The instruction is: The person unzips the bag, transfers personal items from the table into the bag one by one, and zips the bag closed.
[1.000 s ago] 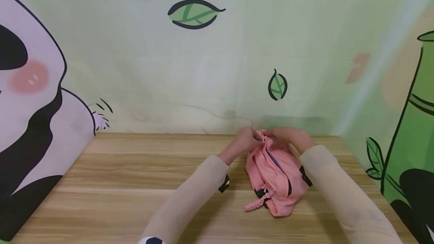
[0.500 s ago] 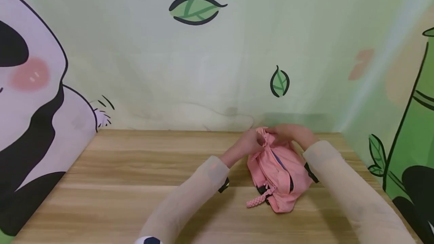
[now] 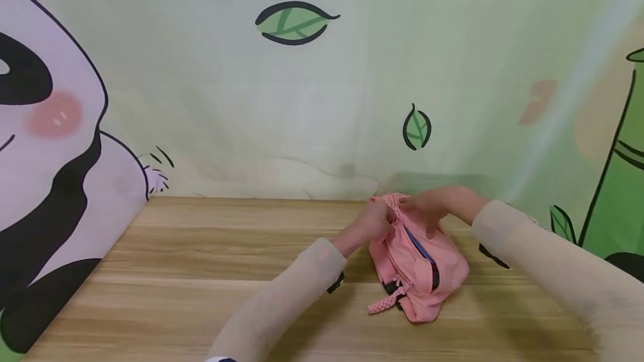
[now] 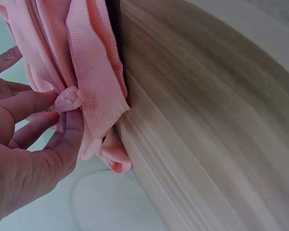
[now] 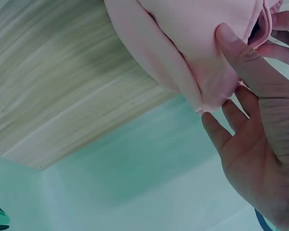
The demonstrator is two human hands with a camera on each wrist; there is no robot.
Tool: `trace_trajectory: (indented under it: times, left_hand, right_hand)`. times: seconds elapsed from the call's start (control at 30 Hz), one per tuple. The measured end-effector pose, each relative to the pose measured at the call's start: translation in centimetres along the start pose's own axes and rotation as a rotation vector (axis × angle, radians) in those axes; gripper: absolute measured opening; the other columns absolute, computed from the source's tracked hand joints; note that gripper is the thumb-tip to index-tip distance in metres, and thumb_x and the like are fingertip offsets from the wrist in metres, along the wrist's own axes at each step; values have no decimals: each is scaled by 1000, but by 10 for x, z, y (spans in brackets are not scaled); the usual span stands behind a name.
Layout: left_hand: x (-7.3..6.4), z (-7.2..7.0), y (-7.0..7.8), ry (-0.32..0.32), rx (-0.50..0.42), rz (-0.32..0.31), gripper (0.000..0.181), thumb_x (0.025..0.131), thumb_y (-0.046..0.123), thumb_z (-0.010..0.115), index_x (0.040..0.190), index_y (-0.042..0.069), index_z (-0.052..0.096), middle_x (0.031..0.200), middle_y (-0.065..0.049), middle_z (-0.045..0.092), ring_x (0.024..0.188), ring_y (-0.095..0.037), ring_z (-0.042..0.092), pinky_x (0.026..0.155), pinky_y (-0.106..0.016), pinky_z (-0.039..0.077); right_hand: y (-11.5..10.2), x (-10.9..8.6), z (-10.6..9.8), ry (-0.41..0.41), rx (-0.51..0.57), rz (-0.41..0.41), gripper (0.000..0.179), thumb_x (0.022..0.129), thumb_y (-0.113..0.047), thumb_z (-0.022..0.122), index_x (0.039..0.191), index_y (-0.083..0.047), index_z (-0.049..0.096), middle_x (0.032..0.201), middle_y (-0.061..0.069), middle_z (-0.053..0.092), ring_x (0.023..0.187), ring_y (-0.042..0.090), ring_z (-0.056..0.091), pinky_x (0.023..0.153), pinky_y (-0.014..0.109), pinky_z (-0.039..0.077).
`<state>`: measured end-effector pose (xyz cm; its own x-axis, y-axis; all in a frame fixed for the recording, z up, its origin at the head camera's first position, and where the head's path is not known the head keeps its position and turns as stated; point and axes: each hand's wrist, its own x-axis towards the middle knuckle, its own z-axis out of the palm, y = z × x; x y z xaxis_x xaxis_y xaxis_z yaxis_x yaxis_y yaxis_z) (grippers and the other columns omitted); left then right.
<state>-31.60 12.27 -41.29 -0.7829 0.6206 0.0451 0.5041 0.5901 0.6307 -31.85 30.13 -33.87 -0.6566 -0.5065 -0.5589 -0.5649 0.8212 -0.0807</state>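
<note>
A soft pink bag (image 3: 448, 261) lies on the wooden table, right of centre in the head view. Along its top runs a zipper opening with a blue edge, and a braided pink zipper pull (image 3: 384, 304) hangs at the near end. My left hand (image 3: 372, 221) is at the far end, pinching another braided pull (image 4: 68, 99) between thumb and fingers, beside a wide pink strap (image 4: 97, 72). My right hand (image 3: 436, 205) holds the far right end of the bag; in the right wrist view its thumb (image 5: 231, 38) lies on the fabric and its fingers are at the far corner.
The wooden table (image 3: 211, 250) ends at a printed cloth backdrop (image 3: 312, 99) close behind the bag. Panda artwork (image 3: 45, 183) is on the left side and a green bamboo print (image 3: 616, 205) on the right.
My right hand and forearm have shifted to the right, with the thumb now lower on the bag's side. The bag's blue-edged opening looks wider. My left hand stays at the far end.
</note>
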Motion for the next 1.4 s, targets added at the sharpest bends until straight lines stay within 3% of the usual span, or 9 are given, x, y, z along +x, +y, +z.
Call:
trace_trajectory:
  times: [0.17,0.5,0.7,0.8,1.0,1.07,1.23,1.4]
  left_hand:
    - [-1,-2,1,3,-31,-42,22,90,-5,69,72,7,63,57,5,32,50,-8,33,46,-20,27]
    - [-5,-1,-1,-8,-49,61,31,89,-4,68,67,7,50,57,6,29,49,-6,29,47,-18,25]
    - [-17,-2,3,-85,-212,22,2,88,0,75,86,1,75,62,6,48,53,-6,43,51,-17,37]
    - [-25,-3,5,-106,-258,12,7,88,1,75,94,-1,78,67,4,56,57,-6,47,54,-18,41]
    - [-34,-9,9,-92,-249,-42,15,91,3,74,104,-1,77,90,-2,73,71,-6,58,61,-18,50]
    - [-37,-12,11,-110,-248,-41,15,91,3,73,105,-2,77,90,-3,73,70,-7,59,60,-19,51]
    - [-43,-18,20,-144,-192,78,13,90,-3,70,100,-1,78,84,-3,72,63,-4,55,58,-17,47]
    - [-57,-13,44,-299,-112,213,13,94,7,70,102,5,80,85,5,74,69,3,56,66,-13,48]
  right_hand:
    - [3,7,-2,-7,36,-12,100,78,-9,87,157,6,27,162,26,28,147,43,29,118,56,28]
    - [6,16,-2,-53,-43,4,102,74,-21,90,155,3,33,160,24,33,145,42,35,116,55,32]
    - [10,17,3,-50,-82,-24,101,76,-27,90,154,5,35,159,25,34,143,43,38,114,55,35]
    - [10,18,4,-50,-78,-32,100,75,-24,91,152,9,35,157,28,35,143,45,37,115,55,33]
    - [10,19,3,-17,-85,-30,100,74,-22,92,151,10,36,156,29,37,143,45,37,115,55,33]
    - [10,19,5,-3,-74,-31,101,74,-21,92,152,9,36,157,29,36,143,46,37,115,56,33]
    - [10,19,7,32,-48,-37,101,71,-16,93,150,11,37,155,32,36,142,48,37,114,57,33]
    - [7,19,4,7,-66,-19,103,71,-15,94,150,12,35,154,33,36,142,48,36,114,57,34]
